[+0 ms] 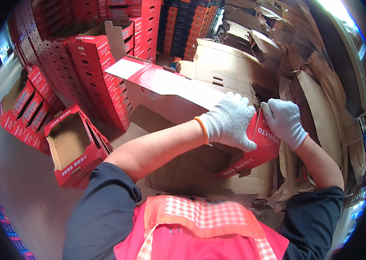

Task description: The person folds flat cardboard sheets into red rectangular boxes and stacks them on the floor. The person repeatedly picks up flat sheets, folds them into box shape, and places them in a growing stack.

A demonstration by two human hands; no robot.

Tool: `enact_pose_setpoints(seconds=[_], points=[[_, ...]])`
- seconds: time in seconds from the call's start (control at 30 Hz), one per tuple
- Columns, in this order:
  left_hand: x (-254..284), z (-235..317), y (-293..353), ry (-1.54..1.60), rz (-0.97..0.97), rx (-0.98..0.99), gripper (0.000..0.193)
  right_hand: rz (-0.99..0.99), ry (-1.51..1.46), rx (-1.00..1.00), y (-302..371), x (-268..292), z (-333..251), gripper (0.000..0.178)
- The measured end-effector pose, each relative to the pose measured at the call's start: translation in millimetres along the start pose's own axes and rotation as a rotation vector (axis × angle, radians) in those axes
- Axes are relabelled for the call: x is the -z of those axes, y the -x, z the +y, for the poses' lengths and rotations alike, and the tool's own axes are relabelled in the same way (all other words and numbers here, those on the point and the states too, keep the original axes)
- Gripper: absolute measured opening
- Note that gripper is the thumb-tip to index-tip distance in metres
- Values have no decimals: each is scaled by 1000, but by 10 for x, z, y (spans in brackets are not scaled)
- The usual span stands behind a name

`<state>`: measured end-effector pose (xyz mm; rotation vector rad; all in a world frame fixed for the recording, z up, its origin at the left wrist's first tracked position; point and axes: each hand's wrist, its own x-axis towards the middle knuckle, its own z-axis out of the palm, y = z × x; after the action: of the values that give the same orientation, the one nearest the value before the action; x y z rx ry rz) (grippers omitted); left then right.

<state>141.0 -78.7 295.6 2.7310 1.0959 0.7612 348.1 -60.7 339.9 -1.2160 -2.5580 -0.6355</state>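
Observation:
In front of me is a partly folded red cardboard carton [264, 139] with a long side [172, 84] raised toward the far left, its glossy surface catching the light. My left hand [230, 122], in a pale grey knitted glove with an orange cuff, grips the carton near its right-hand corner, thumb pointing down along the red end panel. On the other side of that panel, my right hand [284, 122], gloved alike, has its fingers curled over the top edge. The fingertips of the right hand are partly hidden.
Flattened brown cardboard [226, 63] lies ahead, and a tall heap of brown sheets [308, 93] rises on the right. Folded red cartons [68, 149] stand at the left, near high red stacks [98, 78]. Dark and orange cartons [183, 30] are piled farther back.

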Motion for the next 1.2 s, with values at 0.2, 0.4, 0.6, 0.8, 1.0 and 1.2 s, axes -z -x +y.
enact_pose_setpoints(seconds=[0.2,0.4,0.6,0.8,1.0,1.2], points=[[-68,-3,17,14,72,-4,72,-135,-154,-131,-260,-420,0,21],[-225,-146,13,320,265,-32,99,-194,-771,-565,-369,-584,-1,25],[-330,-416,198,735,629,-75,56,-206,-423,40,-226,-207,-470,72],[-313,-254,1523,179,-8,-20,123,-56,-1242,-370,95,-511,380,79],[-409,-29,1741,205,281,-34,124,-179,-2082,-1055,1186,-1285,507,21],[-323,506,615,132,286,-145,90,-124,-1513,-1202,1647,-1946,-118,15]])
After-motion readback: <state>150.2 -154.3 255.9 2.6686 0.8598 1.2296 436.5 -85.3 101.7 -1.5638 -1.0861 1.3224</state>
